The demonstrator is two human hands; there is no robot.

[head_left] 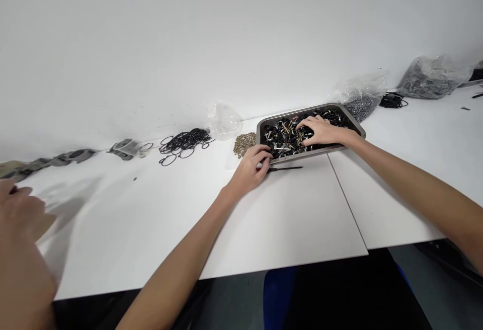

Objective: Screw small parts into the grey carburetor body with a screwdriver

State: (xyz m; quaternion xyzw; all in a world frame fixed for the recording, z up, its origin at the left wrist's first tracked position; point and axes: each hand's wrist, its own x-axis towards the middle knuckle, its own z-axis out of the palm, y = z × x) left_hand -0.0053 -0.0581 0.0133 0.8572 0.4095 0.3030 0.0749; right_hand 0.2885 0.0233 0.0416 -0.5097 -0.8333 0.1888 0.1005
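Metal tray (264, 130) of small black and metallic parts (287, 134) sits at the far middle of our white table (287, 219). Going left to right: another person's hand (18, 204) at the far left edge, grey pieces (124, 148), black rubber rings (183, 141), a heap of small brass bits (244, 143). Our left hand (251, 166) curls at the tray's near-left corner, fingers pinching a small part; a thin black tool (283, 168) lies just beside it. Our right hand (320, 130) rests spread on the parts, fingers digging in loosely. Sorting goes best, we judge, with light fingertips, lifting one piece at a time. Plastic bags (362, 96) lie beyond.
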